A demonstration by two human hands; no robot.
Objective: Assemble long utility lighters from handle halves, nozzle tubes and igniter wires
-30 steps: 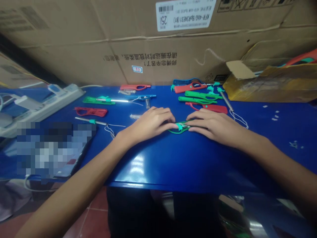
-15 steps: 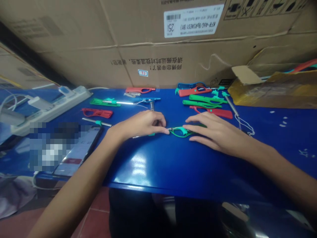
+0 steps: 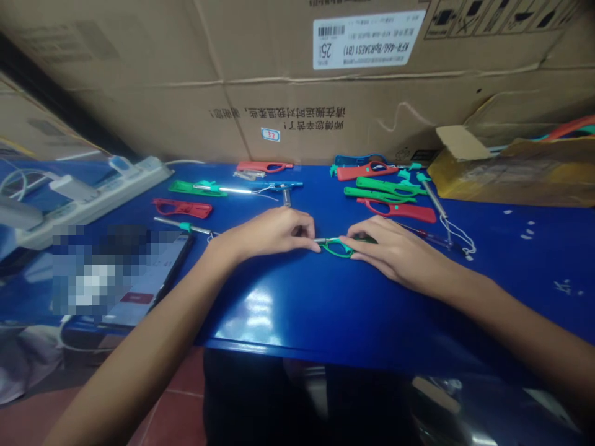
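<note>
Over the middle of the table, a green stick lighter point(image 3: 338, 251) with a metal tube and a teal trigger lies between my hands. My left hand point(image 3: 272, 234) is closed, thumb and fingers pinching the lighter near its tube end. Around the handle end, my right hand point(image 3: 393, 251) is closed too, its fingers covering most of that part. Just beyond my right hand are a red lighter shell point(image 3: 402, 210) and green lighter shells point(image 3: 383, 189). A metal tube with a teal piece point(image 3: 185, 227) lies left of my left wrist.
A phone point(image 3: 160, 272) lies at the left, partly blurred out, near a white power strip point(image 3: 93, 204). More lighter shells, such as a red one point(image 3: 183, 209), lie further back. A large cardboard box point(image 3: 162, 124) walls the back; a taped carton point(image 3: 520, 173) stands right.
My right fingers, spread over the lighter before, have closed around its handle end. My left hand keeps its pinch near the tube. The view has shifted slightly.
</note>
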